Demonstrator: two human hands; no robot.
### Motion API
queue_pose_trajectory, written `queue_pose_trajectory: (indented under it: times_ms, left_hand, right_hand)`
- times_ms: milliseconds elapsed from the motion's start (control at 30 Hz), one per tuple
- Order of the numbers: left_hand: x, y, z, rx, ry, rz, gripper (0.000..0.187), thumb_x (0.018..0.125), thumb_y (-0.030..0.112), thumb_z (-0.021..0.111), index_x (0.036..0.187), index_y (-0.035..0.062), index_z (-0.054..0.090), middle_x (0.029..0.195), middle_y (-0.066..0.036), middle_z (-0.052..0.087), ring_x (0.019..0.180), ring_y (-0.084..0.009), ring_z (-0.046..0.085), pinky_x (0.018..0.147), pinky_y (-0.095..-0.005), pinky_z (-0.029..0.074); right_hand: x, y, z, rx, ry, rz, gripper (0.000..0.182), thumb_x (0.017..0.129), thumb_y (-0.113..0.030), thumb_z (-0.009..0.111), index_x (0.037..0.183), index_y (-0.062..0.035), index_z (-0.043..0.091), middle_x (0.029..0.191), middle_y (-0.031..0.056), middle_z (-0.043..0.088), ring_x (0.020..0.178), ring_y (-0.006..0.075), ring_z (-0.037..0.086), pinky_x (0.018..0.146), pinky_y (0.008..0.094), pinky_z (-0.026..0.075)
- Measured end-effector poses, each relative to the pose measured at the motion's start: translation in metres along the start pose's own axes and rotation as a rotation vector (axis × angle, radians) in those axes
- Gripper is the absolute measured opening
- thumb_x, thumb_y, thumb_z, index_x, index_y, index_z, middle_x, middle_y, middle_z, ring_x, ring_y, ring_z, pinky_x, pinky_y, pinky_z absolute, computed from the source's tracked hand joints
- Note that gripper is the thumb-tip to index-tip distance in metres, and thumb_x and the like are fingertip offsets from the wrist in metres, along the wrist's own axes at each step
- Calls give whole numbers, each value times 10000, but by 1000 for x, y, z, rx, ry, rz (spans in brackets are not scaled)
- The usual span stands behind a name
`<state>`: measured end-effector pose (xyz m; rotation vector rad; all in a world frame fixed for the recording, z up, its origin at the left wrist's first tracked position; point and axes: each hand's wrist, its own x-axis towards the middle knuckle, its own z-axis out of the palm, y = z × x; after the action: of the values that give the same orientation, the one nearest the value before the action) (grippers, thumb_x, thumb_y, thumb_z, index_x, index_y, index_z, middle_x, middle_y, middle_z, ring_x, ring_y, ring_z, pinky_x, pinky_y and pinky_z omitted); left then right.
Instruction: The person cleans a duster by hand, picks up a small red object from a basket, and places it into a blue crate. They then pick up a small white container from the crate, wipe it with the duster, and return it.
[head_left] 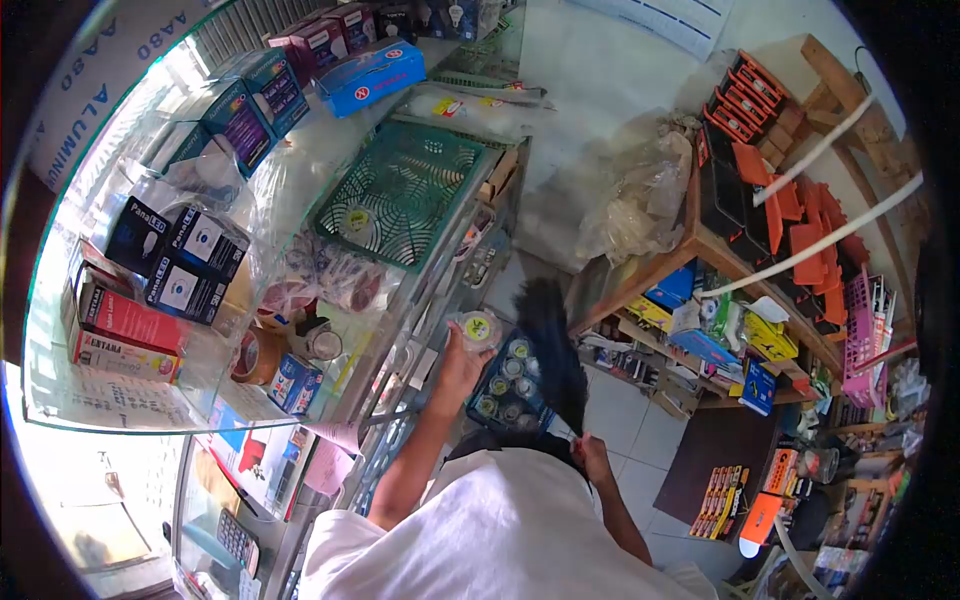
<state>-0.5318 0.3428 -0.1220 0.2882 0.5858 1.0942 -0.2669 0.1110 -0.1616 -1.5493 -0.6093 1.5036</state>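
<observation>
- Black bristles of the duster (553,350) fan out above my right hand (592,455), which closes around its handle low by my shirt; those fingers are curled tight on the grip, though the handle itself is mostly hidden.
- My left hand (462,362) is raised up and to the left of the duster, fingers pinching a small round packaged item (478,327) with a green and yellow label, lifted clear of the rest.
- Just below and to the right of that item sits the blue tray (508,385) of similar round pieces, between my two hands and partly under the bristles.
- Further left of my left hand runs the glass bench (150,400), carrying boxes, a green basket (405,190) and a roll of tape (258,355).
- Risk, as I judge it: the bristles hang right over the tray, so a broad sweep could knock the loose round pieces out onto the floor.
- My pinch on the lifted item looks light, held only at its lower edge; a bump from the duster could flick it away.
- Glass edges sit near my left elbow, so a wide swing could strike them.
</observation>
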Motion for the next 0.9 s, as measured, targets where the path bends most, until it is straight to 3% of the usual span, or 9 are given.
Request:
queue_pose_trajectory:
  times_ms: [167,200,333,400,500,633,700,800,900]
  left_hand:
    - [-4,-6,23,-88,-48,75,632,906,579,400,1310,94,434,1288,-98,516,1195,-266,483,993,-433,391]
    - [-2,-7,16,-161,-15,-31,628,921,555,386,1349,96,405,1323,-88,497,1224,-259,463,1044,-428,355]
    - [-2,-16,16,-113,-25,19,607,934,538,371,1339,87,412,1309,-84,512,1213,-246,473,1046,-423,352]
    - [1,-23,2,-173,-124,18,613,938,537,358,1340,76,403,1305,-97,515,1208,-242,477,1039,-427,348]
    - [5,-21,7,-232,77,13,527,972,452,385,1325,62,416,1294,-101,518,1194,-242,485,1042,-423,350]
    - [-9,-15,21,78,-146,161,512,978,405,407,1353,56,394,1307,-108,505,1204,-247,473,1055,-425,341]
    - [-10,-9,30,-154,-152,96,521,976,394,425,1370,57,381,1324,-114,491,1205,-245,477,1052,-407,348]
    - [-9,-6,33,-215,118,1,449,987,317,423,1362,72,404,1351,-71,477,1229,-241,470,1066,-406,359]
    - [-2,-18,13,-102,-105,122,429,991,302,415,1358,79,414,1329,-76,499,1210,-222,489,1044,-389,376]
  right_hand:
    - [1,-63,27,-346,-113,-140,443,964,-405,481,720,-46,568,601,-21,483,555,77,430,529,245,348]
    - [1,-69,29,-469,-103,-198,436,972,-384,468,746,-31,589,589,-23,478,551,57,423,517,228,340]
    - [4,-77,21,-713,-58,-312,365,967,-301,483,763,-22,602,602,-12,505,590,60,454,559,244,381]
    - [-7,-91,29,-765,-81,-304,367,930,-360,541,798,-26,616,595,86,541,546,130,488,541,310,400]
    - [1,-80,27,-524,34,-326,354,921,-347,555,781,-28,615,583,80,541,562,125,508,563,306,417]
    - [-4,-90,24,-714,-95,-208,375,929,-339,546,752,-15,608,582,52,549,588,123,519,584,290,421]
    - [-4,-91,27,-552,-20,-310,408,932,-339,544,696,-7,584,562,26,524,579,110,498,572,278,403]
    - [2,-79,23,-517,-45,-192,429,931,-337,545,656,-9,567,563,24,519,570,104,484,561,277,391]
    - [3,-75,18,-520,-80,-142,441,928,-341,550,631,-15,559,559,19,517,563,99,482,561,285,393]
